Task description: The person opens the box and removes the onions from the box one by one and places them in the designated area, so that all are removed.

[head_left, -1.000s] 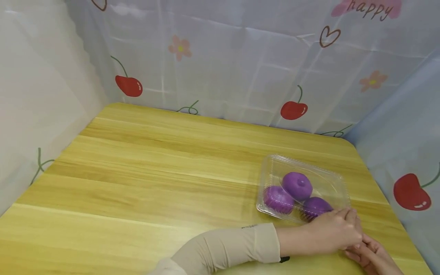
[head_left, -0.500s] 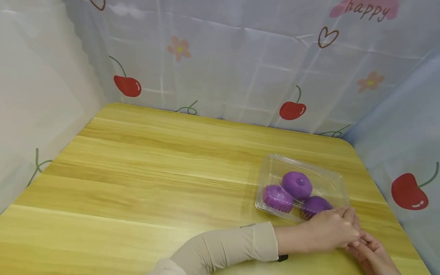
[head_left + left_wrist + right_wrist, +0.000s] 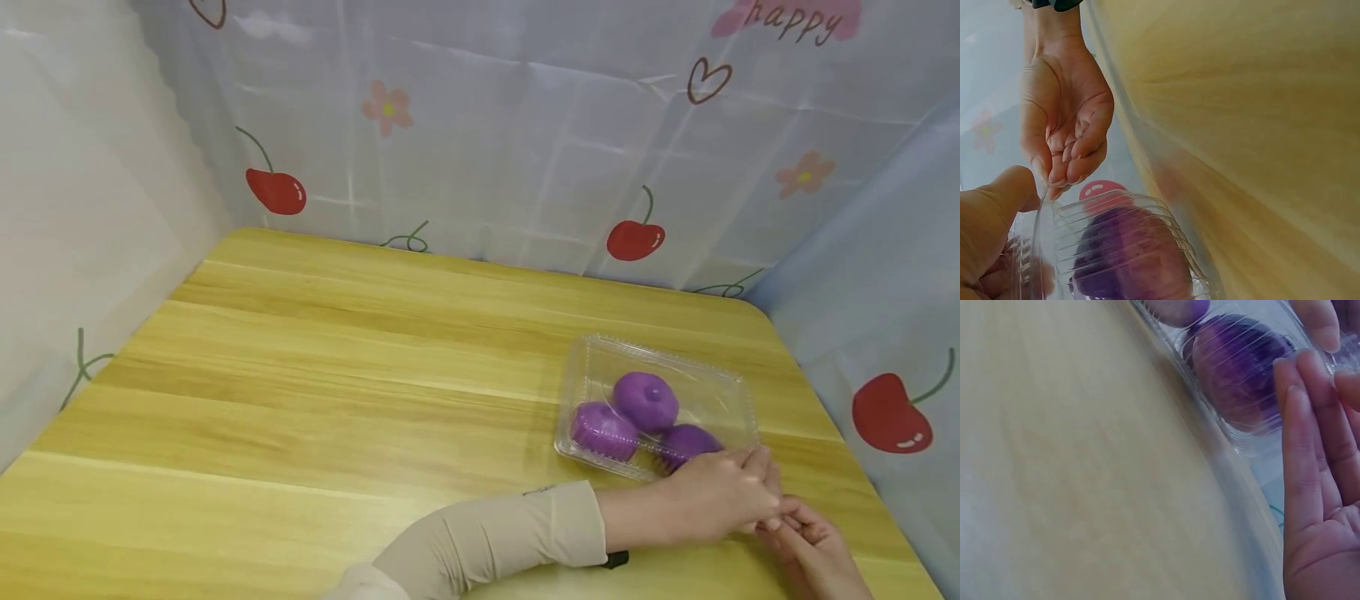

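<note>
A clear plastic clamshell box (image 3: 708,392) stands on the table with its lid down over three round purple items. One purple item (image 3: 646,402) shows a small nub on top; another (image 3: 604,432) lies front left. The third purple item (image 3: 688,444) is partly covered by my left hand (image 3: 712,500), which grips the rim at the box's near right corner, thumb on one side and fingers seen through the plastic. My right hand (image 3: 817,546) pinches the edge at that corner between thumb and fingertips, touching or nearly touching the left. The exact pinch point is hidden in the head view.
The yellow wood-grain table (image 3: 337,375) spreads out left of the box. A pale curtain (image 3: 487,150) printed with cherries and flowers borders its back and sides. My beige left sleeve (image 3: 495,533) crosses the near edge.
My right hand has shifted slightly up and left against the box corner. My left hand keeps its grip there. The whole view drifts a little; the box stays put.
</note>
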### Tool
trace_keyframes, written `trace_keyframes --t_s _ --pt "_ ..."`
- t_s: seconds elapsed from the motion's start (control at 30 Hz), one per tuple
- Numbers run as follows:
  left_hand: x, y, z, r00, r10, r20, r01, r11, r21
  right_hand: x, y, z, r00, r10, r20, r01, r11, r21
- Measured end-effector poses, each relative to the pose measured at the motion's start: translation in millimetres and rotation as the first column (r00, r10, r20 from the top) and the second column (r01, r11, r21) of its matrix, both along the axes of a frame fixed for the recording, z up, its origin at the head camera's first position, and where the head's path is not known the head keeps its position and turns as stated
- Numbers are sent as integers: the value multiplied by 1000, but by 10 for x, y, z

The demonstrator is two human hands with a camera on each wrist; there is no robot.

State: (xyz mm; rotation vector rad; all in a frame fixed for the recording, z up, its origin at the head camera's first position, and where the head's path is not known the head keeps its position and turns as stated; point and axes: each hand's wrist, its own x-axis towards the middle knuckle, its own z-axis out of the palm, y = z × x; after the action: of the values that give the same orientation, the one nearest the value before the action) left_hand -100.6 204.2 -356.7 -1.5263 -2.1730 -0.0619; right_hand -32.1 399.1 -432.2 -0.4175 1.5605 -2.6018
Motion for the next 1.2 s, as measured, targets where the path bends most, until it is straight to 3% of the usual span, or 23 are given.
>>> trace_keyframes --t_s 0.1,0.17,0.33,0.43,0.73,1.0,1.2 --pt "-2 7 -23 999 -6 54 7 1000 -23 11 -5 2 999 -29 39 28 999 41" --pt "0 13 -33 997 -1 74 4 999 -40 3 8 7 995 10 96 -14 999 39" --pt "23 30 -43 1000 17 6 -17 999 -36 -48 56 16 950 210 229 -186 975 -121" --pt "31 45 -49 1000 18 -21 -19 999 -31 -53 65 13 938 254 236 -210 958 -196" --pt "27 54 -49 1000 24 -11 -24 1000 -19 -15 34 28 958 208 199 -179 972 -155" --pt "-21 15 -1 999 31 -24 -32 999 -38 -1 9 82 960 127 250 -113 991 -68" --pt "-30 -64 87 999 19 26 -17 998 -60 -12 -2 60 964 178 197 -155 980 -125"
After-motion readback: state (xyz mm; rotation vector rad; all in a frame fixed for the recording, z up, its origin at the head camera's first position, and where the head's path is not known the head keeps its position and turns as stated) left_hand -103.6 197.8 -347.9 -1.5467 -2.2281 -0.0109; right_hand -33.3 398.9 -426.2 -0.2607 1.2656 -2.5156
